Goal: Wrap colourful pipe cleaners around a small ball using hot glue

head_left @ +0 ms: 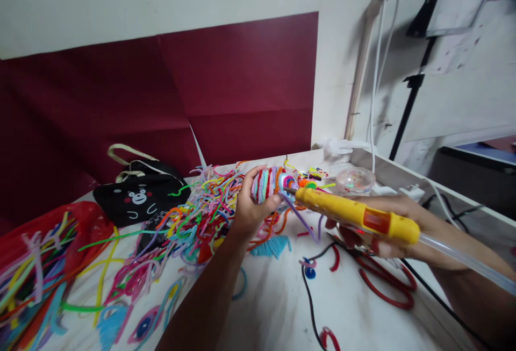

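The left hand is half closed around a striped piece, with the thumb on the near side and the fingers behind. This piece is above the bench, in front of the heap of coloured fuzzy strips. Its long axis lies nearly level, from left to right; the stripes go across this axis, and the ringed end faces right. From this end 1 purple strip slopes down to the right, then bends up.

The right hand is curled around a yellow glue gun. The long axis of the gun slants: its dark nozzle points left, at the ringed end, and its rear is lower at the right, where a clear stick comes out. Whether the nozzle touches the piece, I cannot tell. Below the right hand are red loops.
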A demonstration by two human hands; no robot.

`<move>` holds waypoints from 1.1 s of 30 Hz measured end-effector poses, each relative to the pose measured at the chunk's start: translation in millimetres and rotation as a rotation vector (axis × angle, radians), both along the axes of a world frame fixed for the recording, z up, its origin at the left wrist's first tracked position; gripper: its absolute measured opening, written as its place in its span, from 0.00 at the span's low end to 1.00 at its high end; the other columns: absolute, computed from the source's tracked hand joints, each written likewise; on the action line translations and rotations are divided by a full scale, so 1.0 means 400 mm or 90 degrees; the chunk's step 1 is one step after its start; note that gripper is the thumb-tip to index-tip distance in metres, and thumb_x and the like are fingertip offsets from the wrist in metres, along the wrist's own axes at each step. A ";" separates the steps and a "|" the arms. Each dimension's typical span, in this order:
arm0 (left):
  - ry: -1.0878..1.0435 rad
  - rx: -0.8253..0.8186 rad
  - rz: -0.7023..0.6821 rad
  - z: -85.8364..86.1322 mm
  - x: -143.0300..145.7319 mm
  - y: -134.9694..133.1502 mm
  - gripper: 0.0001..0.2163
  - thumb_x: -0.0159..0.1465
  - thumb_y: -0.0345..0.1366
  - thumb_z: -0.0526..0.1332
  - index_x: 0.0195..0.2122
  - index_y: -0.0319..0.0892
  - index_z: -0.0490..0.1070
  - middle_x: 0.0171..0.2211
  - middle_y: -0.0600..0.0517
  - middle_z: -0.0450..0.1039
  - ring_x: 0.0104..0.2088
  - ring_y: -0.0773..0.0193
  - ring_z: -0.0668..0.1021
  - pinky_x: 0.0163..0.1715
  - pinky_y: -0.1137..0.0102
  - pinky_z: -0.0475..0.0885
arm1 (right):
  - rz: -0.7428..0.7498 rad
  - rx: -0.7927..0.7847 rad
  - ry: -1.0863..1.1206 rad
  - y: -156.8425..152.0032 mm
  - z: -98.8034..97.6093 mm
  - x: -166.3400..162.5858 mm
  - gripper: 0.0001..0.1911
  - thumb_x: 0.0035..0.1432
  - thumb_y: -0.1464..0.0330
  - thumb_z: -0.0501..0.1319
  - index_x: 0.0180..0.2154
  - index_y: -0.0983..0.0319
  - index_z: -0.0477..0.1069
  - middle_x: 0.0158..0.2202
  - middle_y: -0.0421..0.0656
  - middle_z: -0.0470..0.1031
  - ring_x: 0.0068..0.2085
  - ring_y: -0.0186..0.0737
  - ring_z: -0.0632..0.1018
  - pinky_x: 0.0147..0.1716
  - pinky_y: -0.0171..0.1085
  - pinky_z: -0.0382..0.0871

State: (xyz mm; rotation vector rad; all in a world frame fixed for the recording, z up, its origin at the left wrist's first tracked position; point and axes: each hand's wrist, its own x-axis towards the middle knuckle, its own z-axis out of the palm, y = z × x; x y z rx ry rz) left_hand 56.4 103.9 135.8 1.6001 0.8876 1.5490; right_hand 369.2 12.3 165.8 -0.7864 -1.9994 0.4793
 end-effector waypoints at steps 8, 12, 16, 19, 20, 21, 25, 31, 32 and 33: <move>-0.069 -0.028 0.024 -0.002 0.003 0.003 0.31 0.58 0.44 0.81 0.63 0.49 0.79 0.57 0.45 0.84 0.57 0.46 0.87 0.59 0.56 0.85 | 0.054 -0.064 0.054 -0.036 0.072 -0.043 0.12 0.70 0.44 0.79 0.51 0.35 0.93 0.41 0.39 0.93 0.38 0.52 0.94 0.33 0.40 0.94; -0.111 -0.067 0.040 0.007 0.003 -0.003 0.32 0.58 0.45 0.79 0.63 0.49 0.78 0.50 0.49 0.84 0.49 0.52 0.86 0.53 0.60 0.85 | 0.012 0.080 0.021 -0.048 0.042 -0.042 0.17 0.78 0.45 0.71 0.62 0.31 0.89 0.50 0.42 0.95 0.49 0.59 0.96 0.46 0.49 0.97; -0.144 -0.084 0.049 0.025 -0.002 -0.014 0.29 0.59 0.45 0.78 0.62 0.51 0.77 0.48 0.51 0.84 0.48 0.53 0.86 0.51 0.60 0.84 | -0.030 0.166 -0.049 -0.049 0.001 -0.035 0.25 0.80 0.51 0.69 0.73 0.29 0.80 0.56 0.46 0.95 0.54 0.64 0.95 0.50 0.54 0.97; -0.152 -0.096 0.077 0.029 -0.011 -0.014 0.25 0.61 0.44 0.75 0.60 0.51 0.77 0.46 0.52 0.83 0.46 0.55 0.85 0.50 0.62 0.83 | -0.022 0.181 -0.075 -0.061 -0.029 -0.054 0.35 0.78 0.60 0.68 0.80 0.29 0.71 0.59 0.47 0.94 0.54 0.62 0.95 0.49 0.50 0.97; -0.158 -0.096 0.086 0.027 -0.013 -0.010 0.24 0.62 0.44 0.74 0.59 0.51 0.77 0.46 0.52 0.83 0.45 0.55 0.85 0.50 0.62 0.83 | -0.019 0.181 -0.087 -0.068 -0.042 -0.065 0.39 0.77 0.63 0.68 0.82 0.29 0.67 0.58 0.47 0.94 0.53 0.61 0.96 0.48 0.48 0.97; -0.167 -0.092 0.094 0.023 -0.014 -0.005 0.23 0.62 0.44 0.74 0.59 0.51 0.77 0.45 0.53 0.83 0.45 0.56 0.85 0.50 0.62 0.83 | -0.022 0.181 -0.104 -0.077 -0.056 -0.076 0.43 0.76 0.65 0.67 0.83 0.28 0.64 0.58 0.47 0.94 0.53 0.60 0.96 0.47 0.47 0.97; -0.229 -0.082 0.109 0.003 -0.011 0.024 0.22 0.63 0.45 0.73 0.58 0.51 0.76 0.44 0.53 0.82 0.46 0.56 0.86 0.50 0.62 0.83 | -0.046 0.153 -0.175 -0.103 -0.138 -0.103 0.56 0.69 0.69 0.67 0.85 0.22 0.52 0.54 0.42 0.95 0.49 0.59 0.96 0.45 0.44 0.97; -0.274 -0.116 0.106 0.000 0.001 0.032 0.26 0.59 0.46 0.74 0.57 0.51 0.75 0.45 0.54 0.83 0.45 0.57 0.86 0.48 0.63 0.82 | -0.001 0.018 -0.253 -0.117 -0.236 -0.104 0.43 0.62 0.65 0.70 0.74 0.24 0.76 0.52 0.46 0.94 0.49 0.63 0.96 0.43 0.46 0.97; -0.274 -0.122 0.105 0.001 0.002 0.029 0.26 0.59 0.46 0.74 0.57 0.51 0.75 0.44 0.55 0.83 0.44 0.57 0.86 0.48 0.63 0.82 | 0.002 0.006 -0.272 -0.123 -0.242 -0.108 0.39 0.61 0.65 0.70 0.70 0.29 0.82 0.50 0.48 0.94 0.48 0.63 0.96 0.43 0.45 0.97; -0.269 -0.125 0.103 0.002 0.002 0.025 0.26 0.59 0.46 0.74 0.57 0.51 0.75 0.44 0.55 0.83 0.44 0.57 0.85 0.47 0.63 0.82 | 0.001 0.007 -0.289 -0.130 -0.245 -0.112 0.34 0.60 0.66 0.69 0.66 0.35 0.86 0.49 0.50 0.94 0.47 0.63 0.96 0.43 0.45 0.97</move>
